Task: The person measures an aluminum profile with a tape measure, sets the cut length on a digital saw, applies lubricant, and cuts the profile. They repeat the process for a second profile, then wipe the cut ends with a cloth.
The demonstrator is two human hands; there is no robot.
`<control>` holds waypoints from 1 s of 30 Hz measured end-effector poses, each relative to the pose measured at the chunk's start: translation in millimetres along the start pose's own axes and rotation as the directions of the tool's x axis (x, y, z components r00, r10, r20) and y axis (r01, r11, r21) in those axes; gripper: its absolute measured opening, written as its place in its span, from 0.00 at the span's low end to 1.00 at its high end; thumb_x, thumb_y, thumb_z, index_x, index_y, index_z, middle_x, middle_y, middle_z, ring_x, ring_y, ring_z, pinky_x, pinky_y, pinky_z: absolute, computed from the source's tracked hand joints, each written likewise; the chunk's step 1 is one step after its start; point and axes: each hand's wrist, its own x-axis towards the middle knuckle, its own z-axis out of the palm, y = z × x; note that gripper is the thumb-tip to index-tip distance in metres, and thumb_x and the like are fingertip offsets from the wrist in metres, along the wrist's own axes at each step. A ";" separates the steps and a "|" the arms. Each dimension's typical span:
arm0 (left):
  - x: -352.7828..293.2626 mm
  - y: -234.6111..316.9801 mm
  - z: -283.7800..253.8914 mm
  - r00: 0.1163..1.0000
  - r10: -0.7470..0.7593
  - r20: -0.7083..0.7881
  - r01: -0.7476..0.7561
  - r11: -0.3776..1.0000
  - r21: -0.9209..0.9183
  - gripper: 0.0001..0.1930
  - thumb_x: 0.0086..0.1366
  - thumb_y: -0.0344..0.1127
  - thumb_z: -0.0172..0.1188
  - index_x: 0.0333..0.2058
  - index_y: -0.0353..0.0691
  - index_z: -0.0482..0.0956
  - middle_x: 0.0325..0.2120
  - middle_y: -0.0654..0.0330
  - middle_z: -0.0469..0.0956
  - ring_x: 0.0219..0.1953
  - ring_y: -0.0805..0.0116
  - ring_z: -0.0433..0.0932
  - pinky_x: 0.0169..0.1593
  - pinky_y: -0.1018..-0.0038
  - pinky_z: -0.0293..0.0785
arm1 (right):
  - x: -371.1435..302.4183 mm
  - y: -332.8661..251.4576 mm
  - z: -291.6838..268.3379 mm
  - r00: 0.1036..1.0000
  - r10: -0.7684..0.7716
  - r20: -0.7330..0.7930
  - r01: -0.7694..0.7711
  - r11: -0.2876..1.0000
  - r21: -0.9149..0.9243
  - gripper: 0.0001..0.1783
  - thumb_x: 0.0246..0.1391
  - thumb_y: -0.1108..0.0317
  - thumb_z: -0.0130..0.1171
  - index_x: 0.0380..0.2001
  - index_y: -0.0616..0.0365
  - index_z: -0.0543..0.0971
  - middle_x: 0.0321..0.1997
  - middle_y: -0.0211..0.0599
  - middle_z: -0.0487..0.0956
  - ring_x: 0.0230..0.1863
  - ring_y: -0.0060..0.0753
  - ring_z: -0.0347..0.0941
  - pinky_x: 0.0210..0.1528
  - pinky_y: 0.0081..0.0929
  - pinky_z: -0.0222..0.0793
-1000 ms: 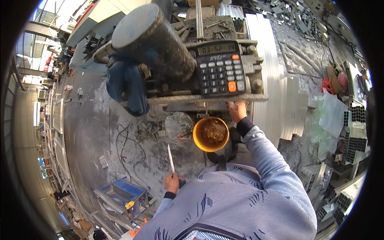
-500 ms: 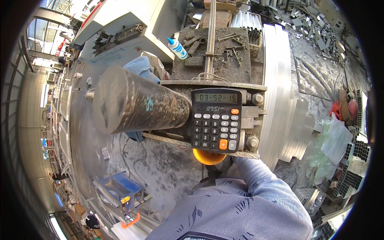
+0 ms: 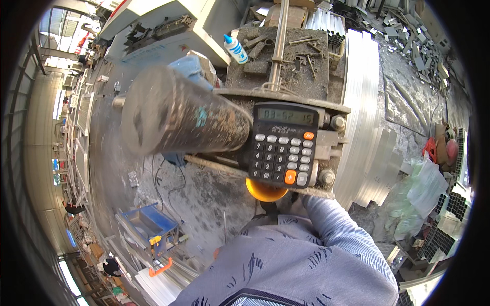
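Closest to me is the worker's grey vest (image 3: 291, 265); past its left edge only a sliver of the left hand (image 3: 217, 252) shows, so I can't tell whether it is spread or closed. A thin, pale strip (image 3: 224, 227) stands just beyond that hand, slightly to its right. The right sleeve (image 3: 329, 214) runs forward to the near edge of the machine (image 3: 326, 138), which hides the right hand, grip and all. I'd judge the work under way, but how much is done or left I can't make out. A yellow bucket (image 3: 266, 192) peeps out left of that sleeve. Beyond are a black calculator (image 3: 279, 131) and a dark cylinder (image 3: 184, 115); farther off, a blue-capped bottle (image 3: 237, 51).
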 end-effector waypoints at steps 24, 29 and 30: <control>37.6 -10.3 -6.9 0.970 0.043 -0.239 -0.122 0.939 -0.323 0.23 0.65 0.53 0.56 0.29 0.35 0.82 0.23 0.43 0.79 0.26 0.43 0.76 0.32 0.55 0.70 | 63.6 -29.0 -115.0 0.844 0.535 0.037 -0.033 -0.017 0.999 0.12 0.67 0.68 0.55 0.44 0.66 0.80 0.42 0.45 0.84 0.36 0.36 0.84 0.34 0.31 0.84; 41.2 -53.0 -0.8 0.994 -0.043 -0.098 0.011 0.952 -0.305 0.24 0.66 0.52 0.55 0.25 0.34 0.82 0.21 0.43 0.77 0.23 0.47 0.74 0.30 0.56 0.68 | 67.8 -30.2 -116.8 0.818 0.568 -0.091 0.063 0.068 0.996 0.12 0.67 0.67 0.56 0.44 0.67 0.79 0.37 0.44 0.82 0.32 0.37 0.83 0.31 0.31 0.83; 45.1 -66.1 5.9 0.993 -0.022 -0.115 -0.010 0.963 -0.270 0.24 0.65 0.52 0.54 0.25 0.35 0.82 0.21 0.43 0.78 0.23 0.48 0.75 0.31 0.56 0.68 | 68.4 -29.4 -116.2 0.825 0.564 -0.046 0.028 0.040 0.999 0.10 0.70 0.66 0.53 0.47 0.60 0.78 0.36 0.33 0.80 0.31 0.28 0.81 0.30 0.27 0.80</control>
